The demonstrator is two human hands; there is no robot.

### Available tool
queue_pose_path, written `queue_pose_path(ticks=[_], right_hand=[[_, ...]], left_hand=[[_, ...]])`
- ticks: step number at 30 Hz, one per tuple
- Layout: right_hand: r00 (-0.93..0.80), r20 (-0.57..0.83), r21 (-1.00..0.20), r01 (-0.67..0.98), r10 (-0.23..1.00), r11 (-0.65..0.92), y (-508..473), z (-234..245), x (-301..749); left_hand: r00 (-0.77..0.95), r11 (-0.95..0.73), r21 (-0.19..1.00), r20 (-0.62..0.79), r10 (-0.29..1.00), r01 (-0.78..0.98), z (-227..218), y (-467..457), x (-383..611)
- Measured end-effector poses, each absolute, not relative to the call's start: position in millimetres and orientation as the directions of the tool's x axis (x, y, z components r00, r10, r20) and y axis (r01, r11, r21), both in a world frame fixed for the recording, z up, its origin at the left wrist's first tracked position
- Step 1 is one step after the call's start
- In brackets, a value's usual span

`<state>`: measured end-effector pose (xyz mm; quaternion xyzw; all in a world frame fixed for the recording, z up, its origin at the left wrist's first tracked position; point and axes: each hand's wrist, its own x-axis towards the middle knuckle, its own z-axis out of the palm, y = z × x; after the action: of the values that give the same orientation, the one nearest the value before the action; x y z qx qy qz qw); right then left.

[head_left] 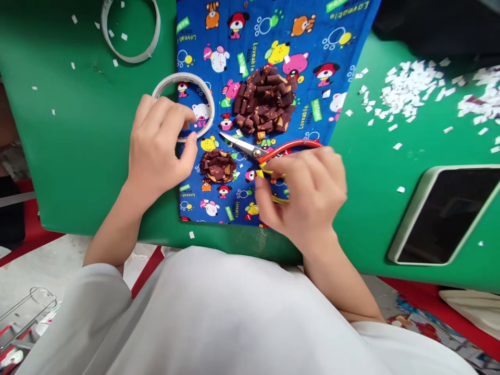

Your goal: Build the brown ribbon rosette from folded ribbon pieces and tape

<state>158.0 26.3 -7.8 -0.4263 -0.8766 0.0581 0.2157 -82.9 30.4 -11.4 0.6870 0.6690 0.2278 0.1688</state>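
Observation:
My left hand (158,146) is curled over the near rim of a white tape roll (183,79) that lies on a blue cartoon-print cloth (273,31). My right hand (308,190) is closed round the red and yellow handles of scissors (244,147), whose blades point left over the cloth. A small brown folded-piece flower (219,165) sits between my hands. Beyond the scissors lies a pile of brown folded pieces (267,101).
The green table (86,156) carries a second tape ring (130,31) at the far left, scattered white paper scraps (410,88) at the far right, and a phone (445,213) face up at the right. The table's near edge runs just before my body.

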Motion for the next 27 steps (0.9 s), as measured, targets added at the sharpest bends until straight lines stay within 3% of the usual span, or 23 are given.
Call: queue_pose_path(ticks=[3,7,12,23,27], right_hand=[[-0.483,0.249,-0.195,0.824,0.839,0.532,33,-1,170],[-0.556,0.11,-0.127,0.814,0.824,0.567,36,6,178],[-0.537,0.075,-0.16,0.825,0.84,0.542,32,2,179],[-0.402,0.262,-0.338,0.813,0.877,0.474,29,-19,176],[-0.395,0.373,-0.371,0.766,0.84,0.525,30,-15,173]], left_hand=[[0.008,-0.037,0.515,0.06,0.998,0.857,-21,29,-83],[0.011,-0.035,0.467,0.054,0.998,0.883,-31,28,-81],[-0.016,-0.035,0.465,0.106,0.994,0.885,-27,28,-75],[-0.152,0.028,0.595,0.158,0.976,0.803,-3,19,-63],[-0.163,0.044,0.678,0.113,0.98,0.734,-5,17,-62]])
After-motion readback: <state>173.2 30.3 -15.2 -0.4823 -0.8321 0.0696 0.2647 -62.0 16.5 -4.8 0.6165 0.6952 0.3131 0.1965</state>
